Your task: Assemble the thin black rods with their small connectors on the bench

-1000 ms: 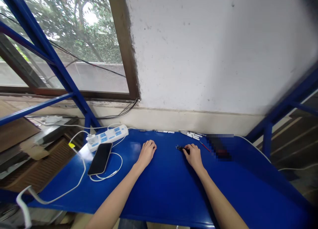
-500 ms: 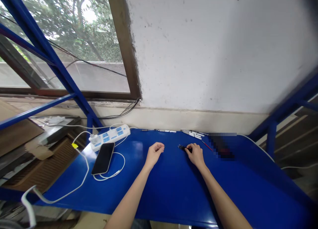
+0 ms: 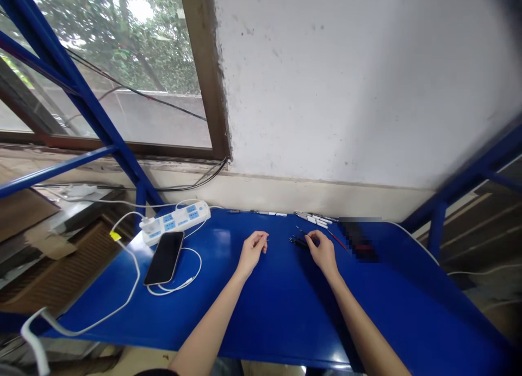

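At 9 o'clock off the right hand (image 3: 322, 252), small black part (image 3: 299, 242) lies roughly crosswise, just touching distance. Left hand (image 3: 253, 251) is farther, loosely curled, empty. Right hand's grip: cannot tell.

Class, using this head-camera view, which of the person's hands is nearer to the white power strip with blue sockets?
Left. The left hand is just to the right of the white power strip in this view, with open blue surface between them. The right hand is farther away, beyond the left hand.
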Motion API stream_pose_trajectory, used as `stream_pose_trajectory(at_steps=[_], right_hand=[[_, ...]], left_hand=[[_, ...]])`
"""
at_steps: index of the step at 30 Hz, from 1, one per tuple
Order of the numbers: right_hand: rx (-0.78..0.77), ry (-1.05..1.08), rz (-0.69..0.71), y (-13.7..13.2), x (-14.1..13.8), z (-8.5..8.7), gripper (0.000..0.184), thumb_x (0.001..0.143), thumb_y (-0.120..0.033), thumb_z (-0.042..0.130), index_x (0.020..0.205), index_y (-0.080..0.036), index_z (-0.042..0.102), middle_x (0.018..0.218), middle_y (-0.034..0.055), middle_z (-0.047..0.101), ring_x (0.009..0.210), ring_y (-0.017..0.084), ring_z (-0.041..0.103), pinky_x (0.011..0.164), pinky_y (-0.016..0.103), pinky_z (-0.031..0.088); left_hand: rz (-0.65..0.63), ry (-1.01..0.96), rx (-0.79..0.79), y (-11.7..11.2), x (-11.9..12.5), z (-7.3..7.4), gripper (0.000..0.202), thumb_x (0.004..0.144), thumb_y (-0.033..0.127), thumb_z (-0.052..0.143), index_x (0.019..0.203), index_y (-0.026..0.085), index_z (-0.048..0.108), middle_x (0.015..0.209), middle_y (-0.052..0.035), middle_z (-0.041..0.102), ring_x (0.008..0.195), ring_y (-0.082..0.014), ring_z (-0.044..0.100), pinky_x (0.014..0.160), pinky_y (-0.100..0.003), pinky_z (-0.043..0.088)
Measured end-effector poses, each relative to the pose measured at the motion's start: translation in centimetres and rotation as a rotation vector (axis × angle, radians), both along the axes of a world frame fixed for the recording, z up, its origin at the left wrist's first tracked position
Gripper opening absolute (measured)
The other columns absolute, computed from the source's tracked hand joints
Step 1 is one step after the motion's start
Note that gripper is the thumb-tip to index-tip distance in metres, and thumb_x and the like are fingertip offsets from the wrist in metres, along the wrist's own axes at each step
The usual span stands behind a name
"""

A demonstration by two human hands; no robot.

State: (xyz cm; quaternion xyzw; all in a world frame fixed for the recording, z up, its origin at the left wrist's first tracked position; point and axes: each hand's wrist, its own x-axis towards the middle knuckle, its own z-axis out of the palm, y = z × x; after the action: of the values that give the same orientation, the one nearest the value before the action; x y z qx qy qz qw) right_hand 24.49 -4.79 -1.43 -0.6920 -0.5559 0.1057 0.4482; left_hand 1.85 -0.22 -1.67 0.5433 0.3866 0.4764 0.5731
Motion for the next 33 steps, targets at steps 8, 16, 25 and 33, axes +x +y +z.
stream_pose_trajectory(at_steps=[8, 16, 25, 33], right_hand=[[0.001, 0.546, 0.24, 0.6, -3.9, 1.3, 0.035, 0.075, -0.048, 0.062, 0.086, -0.016, 0.069, 0.068, 0.0028, 0.063, 0.06, 0.016, 0.056, 0.06, 0.029, 0.046], [-0.023, 1.001, 0.336, -0.5, -4.9, 0.3, 0.03, 0.066, -0.043, 0.075, 0.081, -0.017, 0.069, 0.064, 0.0006, 0.06, 0.059, 0.014, 0.055, 0.06, 0.029, 0.047], [-0.021, 1.256, 0.363, -0.4, -5.1, 0.4, 0.031, 0.064, -0.043, 0.08, 0.083, -0.018, 0.073, 0.071, 0.0032, 0.066, 0.069, 0.016, 0.06, 0.066, 0.029, 0.049], [-0.046, 1.21, 0.374, -0.7, -5.6, 0.8, 0.034, 0.064, -0.045, 0.079, 0.082, -0.018, 0.072, 0.072, 0.004, 0.067, 0.07, 0.017, 0.06, 0.066, 0.03, 0.049]], left_hand=[[0.03, -0.084, -0.09, 0.1, -0.1, -0.4, 0.032, 0.068, 0.042, 0.073, 0.082, 0.015, 0.066, 0.074, -0.0026, 0.064, 0.067, -0.0133, 0.059, 0.066, -0.027, 0.048], [0.008, -0.156, -0.166, -0.3, 0.1, -0.4, 0.035, 0.064, 0.038, 0.078, 0.085, 0.012, 0.067, 0.071, -0.0028, 0.064, 0.066, -0.0126, 0.059, 0.065, -0.025, 0.047], [-0.061, -0.234, -0.176, -1.2, 0.3, 1.0, 0.034, 0.072, 0.042, 0.074, 0.087, 0.014, 0.062, 0.088, -0.0092, 0.072, 0.083, -0.0193, 0.069, 0.08, -0.032, 0.053], [-0.077, -0.215, -0.158, -1.2, 0.2, 0.8, 0.035, 0.071, 0.04, 0.076, 0.088, 0.013, 0.062, 0.088, -0.0096, 0.073, 0.088, -0.0221, 0.07, 0.085, -0.036, 0.054]])
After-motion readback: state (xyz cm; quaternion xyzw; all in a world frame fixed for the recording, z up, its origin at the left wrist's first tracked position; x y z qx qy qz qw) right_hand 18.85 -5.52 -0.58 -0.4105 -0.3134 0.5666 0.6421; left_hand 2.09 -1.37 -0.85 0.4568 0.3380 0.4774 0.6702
